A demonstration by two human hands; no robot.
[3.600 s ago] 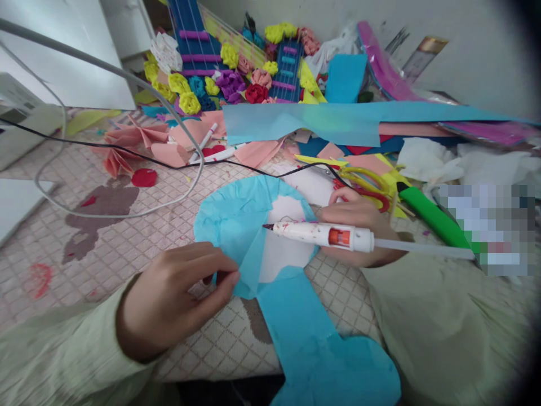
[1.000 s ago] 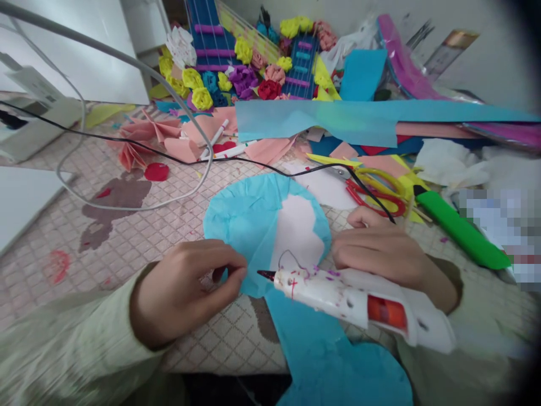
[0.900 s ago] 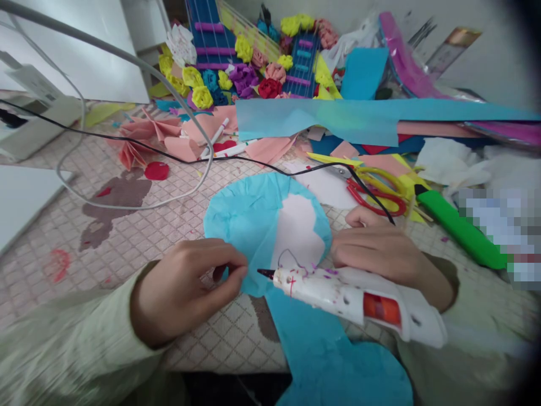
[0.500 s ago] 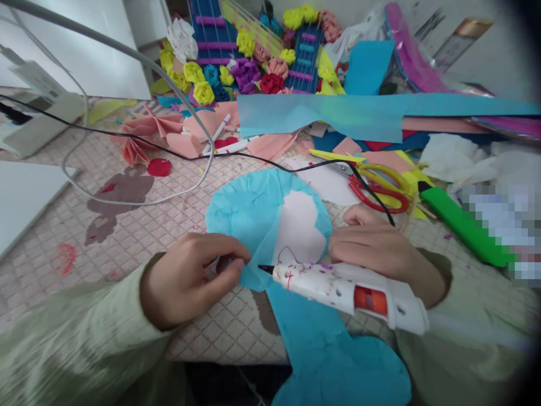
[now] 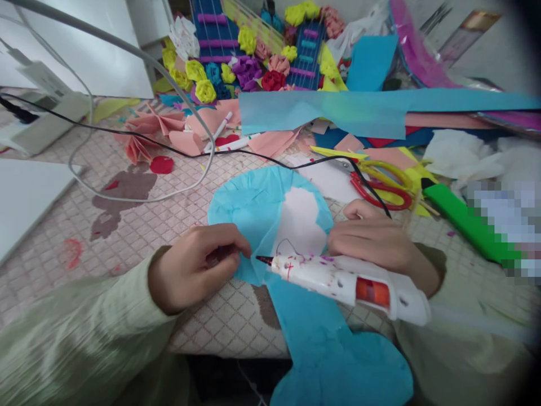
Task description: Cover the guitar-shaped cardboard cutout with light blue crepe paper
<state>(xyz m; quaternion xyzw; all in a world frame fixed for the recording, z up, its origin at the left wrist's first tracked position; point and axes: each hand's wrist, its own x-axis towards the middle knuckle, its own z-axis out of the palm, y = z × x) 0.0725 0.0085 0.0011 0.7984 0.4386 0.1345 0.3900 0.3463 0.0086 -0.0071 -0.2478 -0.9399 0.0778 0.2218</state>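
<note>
A white glue gun [image 5: 315, 276] lies across the middle, with an orange part in its side. My right hand [image 5: 376, 242] is closed around it, though the body of the gun hides part of the grip. Its dark nozzle hovers over or touches the lower left of a round blue paper shape [image 5: 247, 203]; contact is unclear. White backing [image 5: 301, 217] shows where blue paper leaves the disc uncovered. My left hand [image 5: 205, 265] pinches the disc's lower left edge between thumb and curled fingers. Below, a blue paper piece [image 5: 338, 361] extends over the table's front edge.
The gun's black cord [image 5: 249, 152] runs across the table. Red-handled scissors [image 5: 380, 192], a green marker [image 5: 469, 223] and paper scraps lie to the right. Paper flowers [image 5: 245, 70] and a blue strip [image 5: 321, 113] are at the back. A white cable [image 5: 143, 200] loops at left.
My left hand has shifted slightly up and right along the disc's edge. The gun's nozzle is a little higher, while my right hand stays nearly in place.
</note>
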